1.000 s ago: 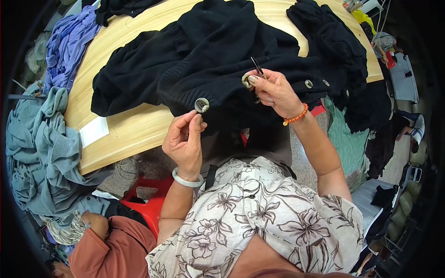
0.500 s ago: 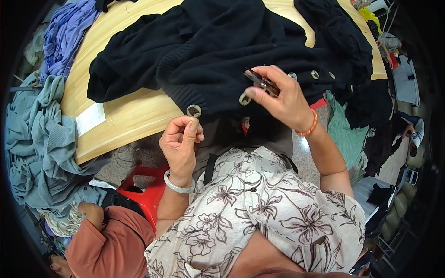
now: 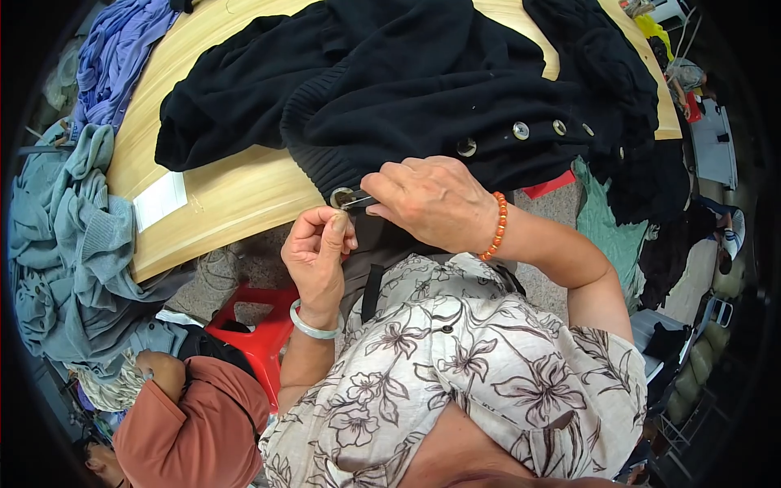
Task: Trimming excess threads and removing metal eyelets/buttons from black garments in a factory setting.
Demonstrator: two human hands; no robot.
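A black knit cardigan (image 3: 399, 89) with ribbed trim lies spread over the wooden table, its near edge hanging toward me. My left hand (image 3: 316, 259) pinches the cardigan's edge just below a round pale-rimmed button (image 3: 339, 196) at the hem corner. In my right hand (image 3: 435, 202) is a pair of thread snips (image 3: 360, 198); the blades reach the button, and most of the tool is hidden by my fingers. Whether the blades touch thread is too small to tell. More large buttons run along the front edge, among them a dark one (image 3: 466, 147) and a pale one (image 3: 521, 130).
Grey-blue knits (image 3: 69, 244) and a purple garment (image 3: 122, 57) hang at the table's left side. A white paper (image 3: 159, 202) lies on the wooden tabletop (image 3: 236, 195). A person in a rust-coloured top (image 3: 195, 431) sits at lower left, near a red stool (image 3: 264, 329). Green cloth (image 3: 606, 236) hangs at right.
My right hand has moved left and down with the snips, from over the front-edge buttons to the hem button. My left hand keeps its pinch, almost in place.
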